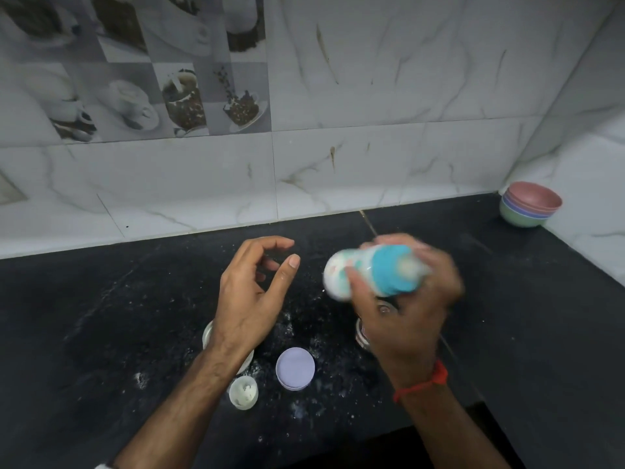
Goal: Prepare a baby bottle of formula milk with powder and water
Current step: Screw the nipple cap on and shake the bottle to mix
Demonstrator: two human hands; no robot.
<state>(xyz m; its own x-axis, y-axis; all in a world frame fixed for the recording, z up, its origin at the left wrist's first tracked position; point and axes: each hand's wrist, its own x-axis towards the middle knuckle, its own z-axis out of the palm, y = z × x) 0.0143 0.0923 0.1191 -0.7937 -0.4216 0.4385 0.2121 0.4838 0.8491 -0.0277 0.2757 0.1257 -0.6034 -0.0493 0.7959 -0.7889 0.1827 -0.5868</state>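
Observation:
My right hand point(411, 299) grips a baby bottle point(368, 274) with a teal collar and white body, held on its side above the black counter point(118, 316); it is motion-blurred. My left hand point(252, 291) hovers to the left of the bottle, fingers apart and curled, holding nothing. Under my left wrist a powder container point(208, 333) is mostly hidden. A lavender round lid point(295, 368) lies flat on the counter between my arms. A small white scoop cup point(243, 392) with powder residue sits near my left forearm. White powder is spilled across the counter.
A steel vessel point(363, 336) is partly hidden beneath my right hand. Stacked coloured bowls point(529, 204) stand in the far right corner against the tiled wall point(338, 147). The counter's front edge runs along the bottom right.

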